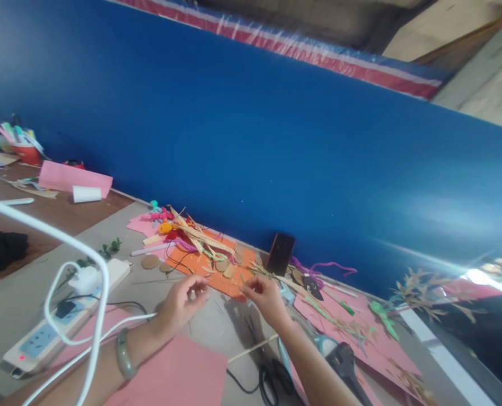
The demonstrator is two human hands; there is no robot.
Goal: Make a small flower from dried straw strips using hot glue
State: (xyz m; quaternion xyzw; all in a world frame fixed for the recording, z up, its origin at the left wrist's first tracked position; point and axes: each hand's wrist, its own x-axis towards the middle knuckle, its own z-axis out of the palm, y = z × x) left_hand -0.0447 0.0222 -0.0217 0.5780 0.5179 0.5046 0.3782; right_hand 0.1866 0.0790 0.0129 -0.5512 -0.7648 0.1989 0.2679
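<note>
My left hand (185, 301), with a green bangle (126, 354) on its wrist, hovers at the near edge of an orange sheet (217, 279). Its fingers are curled, thumb and fingertips slightly apart, and I see nothing between them. At the sheet's right corner my right hand (268, 298) is closed in a pinch; a tiny greenish bit shows by its fingertips, too small to name. Strips of dried straw (202, 234), small round discs (150, 261) and twisted colored bits lie on and around the sheet.
A power strip (35, 344) with a white cable (101, 316) lies at left. Black scissors (270, 383) and a glue gun (344, 363) lie at the near right. A phone (280, 252) leans on the blue partition (251, 124). Pink paper (179, 375) covers the near side.
</note>
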